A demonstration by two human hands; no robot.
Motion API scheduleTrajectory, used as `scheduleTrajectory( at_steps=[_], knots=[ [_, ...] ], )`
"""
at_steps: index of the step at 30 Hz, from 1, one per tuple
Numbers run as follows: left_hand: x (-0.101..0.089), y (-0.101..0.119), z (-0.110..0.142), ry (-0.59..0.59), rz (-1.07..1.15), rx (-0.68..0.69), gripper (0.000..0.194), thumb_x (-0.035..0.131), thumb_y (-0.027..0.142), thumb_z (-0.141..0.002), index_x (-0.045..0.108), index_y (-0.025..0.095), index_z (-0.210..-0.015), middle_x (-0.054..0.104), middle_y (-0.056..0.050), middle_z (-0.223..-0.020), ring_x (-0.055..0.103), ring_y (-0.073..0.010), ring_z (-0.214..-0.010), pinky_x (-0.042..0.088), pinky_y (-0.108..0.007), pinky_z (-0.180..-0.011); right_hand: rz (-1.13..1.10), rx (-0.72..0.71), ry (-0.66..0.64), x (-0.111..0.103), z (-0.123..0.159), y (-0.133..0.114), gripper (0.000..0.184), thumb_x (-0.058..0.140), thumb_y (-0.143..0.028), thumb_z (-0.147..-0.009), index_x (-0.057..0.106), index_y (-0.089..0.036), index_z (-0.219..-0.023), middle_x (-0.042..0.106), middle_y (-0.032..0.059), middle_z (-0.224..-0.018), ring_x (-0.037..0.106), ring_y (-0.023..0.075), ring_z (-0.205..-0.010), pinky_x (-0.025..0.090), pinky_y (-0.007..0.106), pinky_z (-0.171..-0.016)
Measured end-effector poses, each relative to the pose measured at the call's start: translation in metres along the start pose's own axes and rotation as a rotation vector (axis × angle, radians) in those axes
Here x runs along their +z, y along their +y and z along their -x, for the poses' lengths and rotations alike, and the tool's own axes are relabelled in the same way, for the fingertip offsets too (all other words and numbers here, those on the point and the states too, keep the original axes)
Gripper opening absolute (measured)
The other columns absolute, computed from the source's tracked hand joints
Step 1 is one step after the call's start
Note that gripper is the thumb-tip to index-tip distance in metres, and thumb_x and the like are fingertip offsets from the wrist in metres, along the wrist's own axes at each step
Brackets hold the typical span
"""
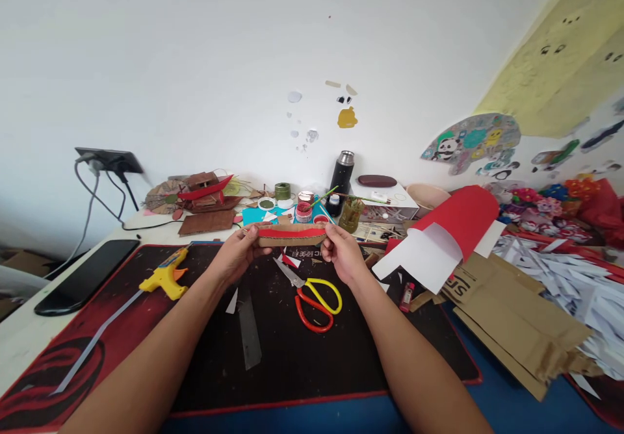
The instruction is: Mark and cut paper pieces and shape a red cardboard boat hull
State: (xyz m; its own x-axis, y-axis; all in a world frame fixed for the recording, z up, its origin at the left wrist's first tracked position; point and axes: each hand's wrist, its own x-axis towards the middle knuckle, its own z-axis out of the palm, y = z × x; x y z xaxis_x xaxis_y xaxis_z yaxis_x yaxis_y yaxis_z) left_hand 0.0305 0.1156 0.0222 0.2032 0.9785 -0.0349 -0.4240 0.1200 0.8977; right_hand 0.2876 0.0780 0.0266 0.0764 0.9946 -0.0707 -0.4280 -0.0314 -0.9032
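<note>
Both my hands hold up a small cardboard boat model with a red paper strip along its top edge. My left hand grips its left end, fingers closed round it. My right hand pinches the right end. The piece hangs above a black and red desk mat. Scissors with one yellow and one red handle lie on the mat just below my hands. A yellow glue gun lies to the left of my left forearm.
A black phone lies at the left table edge. Paint jars, a black flask and a finished red boat model stand at the back. Rolled red paper, cardboard sheets and white paper scraps fill the right side.
</note>
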Motion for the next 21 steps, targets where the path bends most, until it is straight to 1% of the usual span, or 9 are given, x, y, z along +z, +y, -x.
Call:
scheduleTrajectory(
  at_steps=[2,4,7,10,13,18,21],
  knots=[
    [0.001,0.002,0.002,-0.018,0.014,-0.015,0.053,0.101,0.040,-0.073,0.079,0.015,-0.115,0.082,-0.017,-0.115,0.081,-0.0304,-0.104,0.071,-0.030,-0.072,-0.006,-0.006,0.000,-0.001,0.000,0.000,0.062,0.098,-0.070,-0.064,0.063,-0.023,-0.082,0.050,-0.0085,-0.058,0.047,0.0091,-0.046,0.029,0.022,-0.041],
    [0.002,0.004,0.004,-0.038,0.029,-0.026,0.058,0.102,0.030,-0.071,0.078,0.019,-0.123,0.080,-0.015,-0.123,0.081,-0.0284,-0.104,0.071,-0.030,-0.077,-0.012,-0.008,-0.001,-0.001,-0.001,0.000,0.063,0.098,-0.070,-0.064,0.061,-0.023,-0.081,0.049,-0.0089,-0.058,0.046,0.0087,-0.046,0.029,0.022,-0.041],
    [0.004,0.007,0.006,-0.051,0.041,-0.036,0.068,0.103,0.023,-0.068,0.077,0.021,-0.131,0.080,-0.014,-0.125,0.081,-0.0259,-0.101,0.071,-0.028,-0.078,-0.025,-0.003,-0.001,-0.001,-0.001,0.000,0.064,0.098,-0.071,-0.063,0.061,-0.023,-0.082,0.048,-0.0093,-0.059,0.046,0.0084,-0.046,0.029,0.021,-0.042],
    [0.006,0.007,0.007,-0.037,0.039,-0.010,0.073,0.104,0.025,-0.066,0.076,0.021,-0.133,0.081,-0.014,-0.122,0.081,-0.0255,-0.099,0.070,-0.028,-0.078,-0.040,0.013,0.001,-0.002,-0.002,-0.001,0.066,0.097,-0.073,-0.064,0.056,-0.023,-0.079,0.051,-0.0082,-0.060,0.047,0.0088,-0.046,0.030,0.022,-0.042],
    [0.006,0.006,0.006,-0.034,0.011,0.036,0.072,0.105,0.029,-0.065,0.077,0.019,-0.130,0.082,-0.014,-0.122,0.081,-0.0254,-0.100,0.068,-0.028,-0.079,-0.046,0.038,0.000,-0.002,-0.003,0.000,0.067,0.094,-0.075,-0.066,0.053,-0.024,-0.079,0.056,-0.0064,-0.062,0.050,0.0099,-0.047,0.030,0.022,-0.042],
    [0.009,0.007,0.009,-0.049,-0.046,0.079,0.069,0.106,0.032,-0.063,0.079,0.022,-0.126,0.081,-0.013,-0.127,0.077,-0.0301,-0.119,0.065,-0.034,-0.098,-0.034,0.077,-0.003,0.000,-0.002,0.003,0.067,0.095,-0.074,-0.064,0.057,-0.024,-0.086,0.058,-0.0070,-0.063,0.052,0.0105,-0.047,0.030,0.022,-0.041],
    [0.012,0.009,0.011,-0.039,-0.074,0.082,0.071,0.107,0.033,-0.060,0.080,0.023,-0.126,0.082,-0.013,-0.125,0.076,-0.0311,-0.121,0.063,-0.035,-0.101,-0.016,0.097,-0.001,0.001,-0.001,0.006,0.065,0.098,-0.069,-0.062,0.058,-0.024,-0.087,0.057,-0.0078,-0.062,0.053,0.0105,-0.047,0.030,0.021,-0.041]
  ],
)
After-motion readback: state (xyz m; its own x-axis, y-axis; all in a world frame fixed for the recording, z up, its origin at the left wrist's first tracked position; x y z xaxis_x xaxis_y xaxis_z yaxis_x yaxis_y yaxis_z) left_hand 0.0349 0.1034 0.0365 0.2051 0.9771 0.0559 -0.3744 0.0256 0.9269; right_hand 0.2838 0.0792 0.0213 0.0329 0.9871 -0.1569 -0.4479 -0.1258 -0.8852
